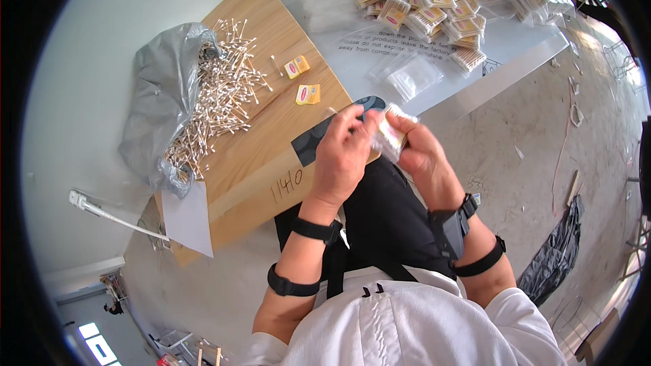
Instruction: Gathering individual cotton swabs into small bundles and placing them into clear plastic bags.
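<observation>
A small clear bag of cotton swabs [391,137] with a printed card inside is held over the near corner of the wooden table. My right hand [426,156] grips it from the right, thumb and fingers closed on its edge. On its other side, the curled fingers of my left hand [344,156] are pinched at the bag's edge. A small pale tip shows beside the left fingers; what they hold is mostly hidden. Two small stacks of yellow-and-white cards, the farther [296,66] and the nearer [308,94], lie on the table beyond my left hand.
Loose cotton swabs [220,95] spill from a grey plastic bag [159,95] at the table's left. Empty clear bags [413,76] lie on a pale blue sheet [380,47], below a heap of filled swab packets [434,7]. Black plastic [556,251] lies on the floor at right.
</observation>
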A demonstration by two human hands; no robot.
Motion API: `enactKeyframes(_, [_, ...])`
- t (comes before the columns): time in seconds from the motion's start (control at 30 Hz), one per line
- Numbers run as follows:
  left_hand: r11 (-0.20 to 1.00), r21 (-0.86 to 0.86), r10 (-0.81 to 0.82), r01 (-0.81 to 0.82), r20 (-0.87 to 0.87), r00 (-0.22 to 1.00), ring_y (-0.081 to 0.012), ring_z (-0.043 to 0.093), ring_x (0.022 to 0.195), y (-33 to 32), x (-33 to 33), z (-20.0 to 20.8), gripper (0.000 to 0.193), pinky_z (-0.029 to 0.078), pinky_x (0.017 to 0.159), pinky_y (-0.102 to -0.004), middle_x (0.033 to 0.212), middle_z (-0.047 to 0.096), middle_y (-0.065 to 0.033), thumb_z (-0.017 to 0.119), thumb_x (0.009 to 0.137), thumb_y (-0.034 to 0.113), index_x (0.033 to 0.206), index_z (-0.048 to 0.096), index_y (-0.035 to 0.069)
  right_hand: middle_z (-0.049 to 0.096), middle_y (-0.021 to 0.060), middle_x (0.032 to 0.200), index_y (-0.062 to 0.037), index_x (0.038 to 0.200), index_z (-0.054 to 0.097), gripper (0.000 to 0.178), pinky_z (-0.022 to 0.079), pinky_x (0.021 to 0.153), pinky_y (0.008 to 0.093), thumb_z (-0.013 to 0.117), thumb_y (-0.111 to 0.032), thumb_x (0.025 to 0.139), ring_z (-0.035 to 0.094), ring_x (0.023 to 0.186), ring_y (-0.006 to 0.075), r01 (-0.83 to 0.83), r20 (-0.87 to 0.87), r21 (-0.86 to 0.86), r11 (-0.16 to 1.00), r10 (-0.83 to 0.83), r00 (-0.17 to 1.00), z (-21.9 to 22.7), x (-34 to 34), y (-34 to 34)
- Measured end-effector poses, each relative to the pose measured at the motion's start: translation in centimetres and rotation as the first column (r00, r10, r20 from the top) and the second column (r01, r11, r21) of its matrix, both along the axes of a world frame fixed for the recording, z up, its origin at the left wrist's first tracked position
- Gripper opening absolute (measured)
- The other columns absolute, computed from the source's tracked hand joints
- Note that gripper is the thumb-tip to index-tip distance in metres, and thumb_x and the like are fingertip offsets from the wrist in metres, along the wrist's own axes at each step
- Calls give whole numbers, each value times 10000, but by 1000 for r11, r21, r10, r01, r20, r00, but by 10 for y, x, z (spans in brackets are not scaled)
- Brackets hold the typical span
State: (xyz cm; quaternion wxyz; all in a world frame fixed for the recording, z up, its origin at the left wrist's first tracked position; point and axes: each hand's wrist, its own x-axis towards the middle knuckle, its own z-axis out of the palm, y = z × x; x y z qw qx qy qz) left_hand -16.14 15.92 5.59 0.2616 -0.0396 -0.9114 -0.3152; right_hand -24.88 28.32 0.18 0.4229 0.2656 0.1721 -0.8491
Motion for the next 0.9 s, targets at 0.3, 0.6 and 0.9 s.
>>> enactKeyframes(0.3, [998, -38, -41, 41, 19, 999, -221, 647, 794, -1, 84, 8, 155, 548, 674, -311, 897, 601, -92, 697, 782, -68, 918, 667, 1, 648, 190, 952, 24, 1068, 530, 172, 601, 727, 402, 561, -69, 927, 681, 835, 296, -340, 8, 88, 936, 341, 940, 12, 70, -5])
enactKeyframes(0.6, [980, 0, 200, -200, -52, 978, -239, 597, 671, -26, 118, 18, 135, 478, 582, -319, 772, 580, -89, 687, 777, -72, 878, 655, 12, 579, 116, 1170, 14, 1338, 491, 539, 518, 831, 310, 673, -219, 888, 592, 1014, 195, -101, -666, 461, 881, 419, 617, 30, 99, -6])
enactKeyframes(0.9, [959, -84, 264, -270, -73, 962, -327, 575, 746, -40, 122, 4, 146, 475, 630, -406, 838, 530, -113, 631, 787, -54, 853, 524, 19, 583, -6, 778, -25, 1040, 700, 276, 406, 553, 233, 729, -17, 765, 469, 613, 54, 20, -858, 494, 869, 484, 171, 31, 104, -42])
